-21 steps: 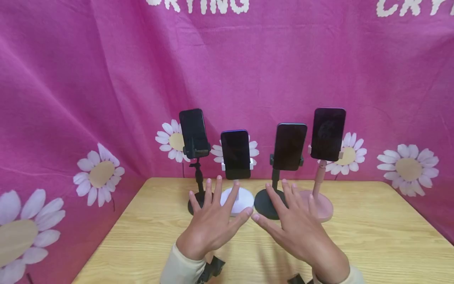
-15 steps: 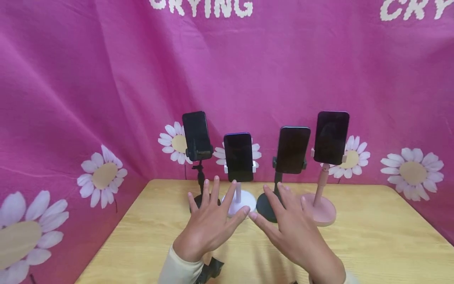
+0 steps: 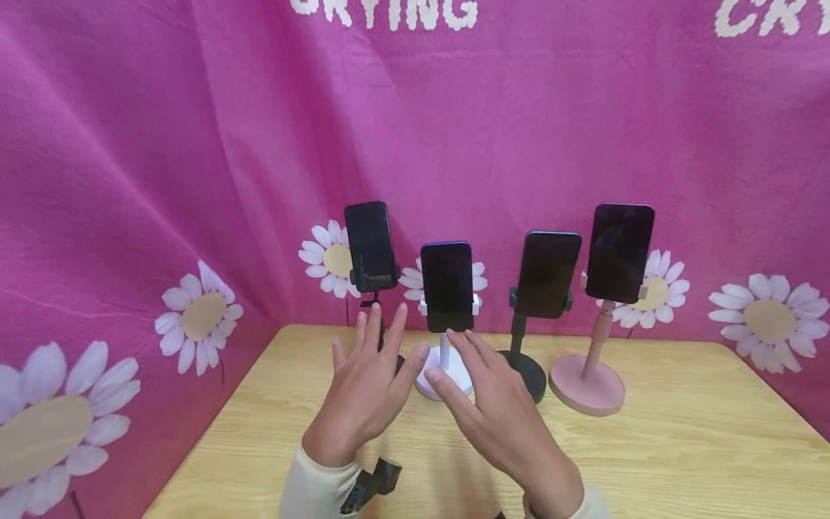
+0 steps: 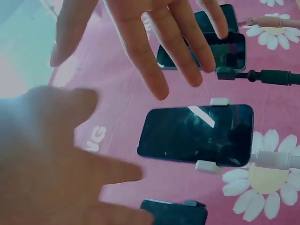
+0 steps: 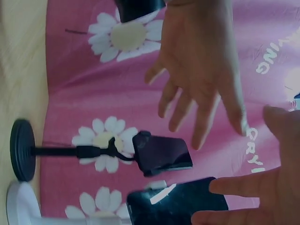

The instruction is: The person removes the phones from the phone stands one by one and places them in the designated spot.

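Four phones stand upright in stands along the table's back. The left phone is in a black stand, and the second phone in a white stand. The third phone has a dark stand, the fourth a pink stand. My left hand, fingers spread and holding nothing, is in front of the left stand and hides much of it. Nearest the white stand, my right hand has its fingers extended, also holding nothing. In the left wrist view both hands are apart from the phones.
A light wooden table bears the stands. Behind it hangs a pink cloth printed with daisies and white lettering. A black strap mount sits at my left wrist, beside a pale sleeve.
Both hands have shifted left relative to the stands. The right hand has moved from before the dark stand towards the white one, uncovering the pink base. The head view has shifted slightly.
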`<state>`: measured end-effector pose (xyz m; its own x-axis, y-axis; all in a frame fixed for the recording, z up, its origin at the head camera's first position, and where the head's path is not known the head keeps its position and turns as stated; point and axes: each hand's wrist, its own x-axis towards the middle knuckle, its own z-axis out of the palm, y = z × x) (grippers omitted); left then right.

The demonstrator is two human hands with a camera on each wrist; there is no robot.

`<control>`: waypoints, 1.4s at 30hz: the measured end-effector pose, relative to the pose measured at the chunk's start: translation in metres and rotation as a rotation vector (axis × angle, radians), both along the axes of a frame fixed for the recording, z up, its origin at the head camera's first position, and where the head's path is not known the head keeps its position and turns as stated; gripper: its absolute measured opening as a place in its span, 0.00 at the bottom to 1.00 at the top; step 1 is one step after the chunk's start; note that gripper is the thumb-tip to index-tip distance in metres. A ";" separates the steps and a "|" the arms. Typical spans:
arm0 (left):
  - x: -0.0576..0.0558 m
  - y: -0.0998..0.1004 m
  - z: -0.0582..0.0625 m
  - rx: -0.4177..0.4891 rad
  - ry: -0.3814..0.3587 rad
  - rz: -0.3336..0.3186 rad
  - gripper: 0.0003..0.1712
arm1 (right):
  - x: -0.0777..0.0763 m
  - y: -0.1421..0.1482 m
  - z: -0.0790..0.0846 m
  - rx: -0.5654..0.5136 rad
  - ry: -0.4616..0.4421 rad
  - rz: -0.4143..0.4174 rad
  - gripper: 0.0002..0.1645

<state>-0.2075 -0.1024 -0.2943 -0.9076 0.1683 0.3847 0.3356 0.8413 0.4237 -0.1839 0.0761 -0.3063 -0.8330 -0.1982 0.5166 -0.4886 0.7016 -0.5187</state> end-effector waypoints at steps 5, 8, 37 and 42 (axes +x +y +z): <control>-0.016 -0.014 0.000 0.263 0.161 0.006 0.38 | -0.012 -0.019 0.001 -0.134 -0.009 0.105 0.34; -0.026 -0.022 -0.001 0.434 0.176 -0.012 0.37 | -0.022 -0.028 0.002 -0.219 -0.028 0.184 0.31; -0.111 -0.043 -0.032 1.083 -0.113 -0.187 0.37 | -0.131 -0.089 -0.033 -0.535 -0.242 0.366 0.40; -0.116 -0.046 -0.030 1.099 -0.099 -0.218 0.38 | -0.144 -0.093 -0.032 -0.527 -0.265 0.383 0.41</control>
